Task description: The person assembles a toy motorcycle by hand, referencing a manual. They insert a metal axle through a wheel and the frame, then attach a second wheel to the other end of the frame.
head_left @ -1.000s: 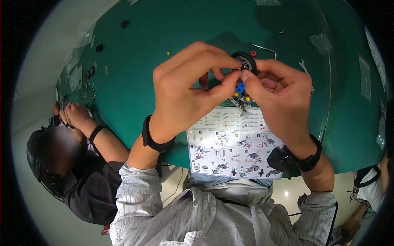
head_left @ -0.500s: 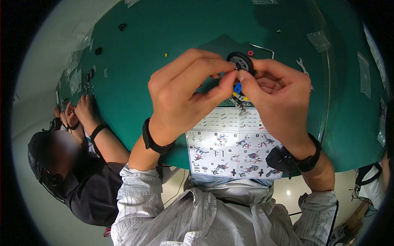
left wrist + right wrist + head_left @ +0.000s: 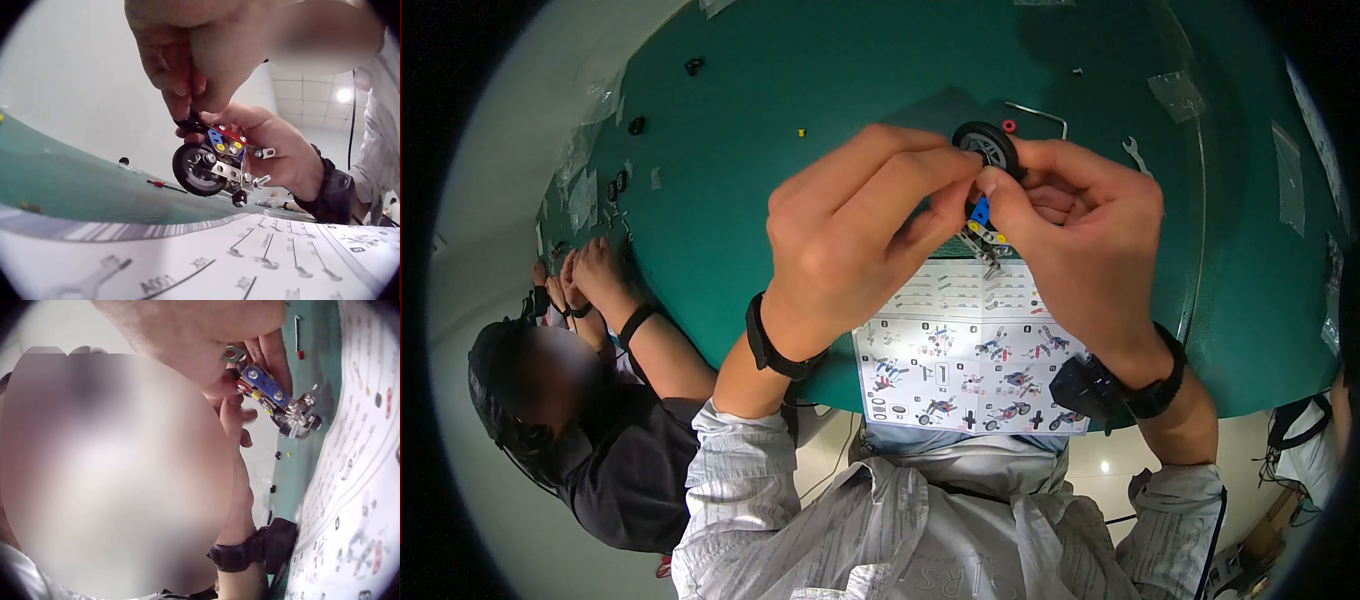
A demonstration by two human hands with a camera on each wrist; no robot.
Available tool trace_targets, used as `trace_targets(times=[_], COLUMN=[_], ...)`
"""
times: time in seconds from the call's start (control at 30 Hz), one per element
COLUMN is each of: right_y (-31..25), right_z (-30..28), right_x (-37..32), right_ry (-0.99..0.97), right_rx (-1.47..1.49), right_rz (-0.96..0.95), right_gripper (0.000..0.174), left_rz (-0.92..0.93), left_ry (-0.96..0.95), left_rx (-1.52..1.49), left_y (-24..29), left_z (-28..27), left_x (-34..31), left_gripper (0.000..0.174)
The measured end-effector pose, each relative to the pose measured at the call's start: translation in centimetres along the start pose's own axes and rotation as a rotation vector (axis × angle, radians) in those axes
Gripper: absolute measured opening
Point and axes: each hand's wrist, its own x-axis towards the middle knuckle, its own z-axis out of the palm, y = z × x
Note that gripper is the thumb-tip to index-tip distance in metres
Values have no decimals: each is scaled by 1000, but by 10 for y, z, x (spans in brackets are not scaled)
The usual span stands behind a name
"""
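Note:
A small model motorcycle of metal strips, with blue and red plates (image 3: 215, 139), is held up above the table. My right hand (image 3: 1090, 225) grips its body. At its far end in the head view stands a black-tyred wheel (image 3: 983, 142) with grey spokes. My left hand (image 3: 850, 225) brings thumb and fingers together at that wheel's hub, pinching a small part there that the fingertips mostly hide. Another wheel (image 3: 199, 169) shows below the plates in the left wrist view. Bolts and a silver bracket (image 3: 232, 354) stick out from the frame in the right wrist view.
A printed instruction sheet (image 3: 960, 375) lies at the near table edge. Beyond my hands are a hex key (image 3: 1040, 115), a red ring (image 3: 1008, 126), a wrench (image 3: 1135, 155) and a yellow piece (image 3: 802, 132). Another person (image 3: 600, 420) sits at the left, hands on the table.
My left fingers have closed in on the wheel's hub and the hand has turned slightly. The right hand keeps its grip. At the left, the other person's hands have shifted.

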Motion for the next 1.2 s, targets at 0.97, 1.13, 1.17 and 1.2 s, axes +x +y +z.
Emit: trace_targets(times=[0.97, 1.13, 1.17, 1.2], right_y=[-10, -2, -3, -4], right_z=[-11, -5, -5, -5], right_x=[5, 4, 4, 4], right_ry=[-167, -75, -78, -81], right_rx=[-50, 66, 72, 78], right_rz=[153, 91, 96, 103], right_gripper=[20, 8, 8, 8], left_rz=[23, 2, -65, -44], left_ry=[-58, -7, 9, 1], left_rx=[-17, -62, -97, -73], left_y=[-9, -4, 0, -3], left_z=[-4, -2, -2, -2], left_x=[1, 6, 8, 6], left_gripper=[23, 25, 26, 26])
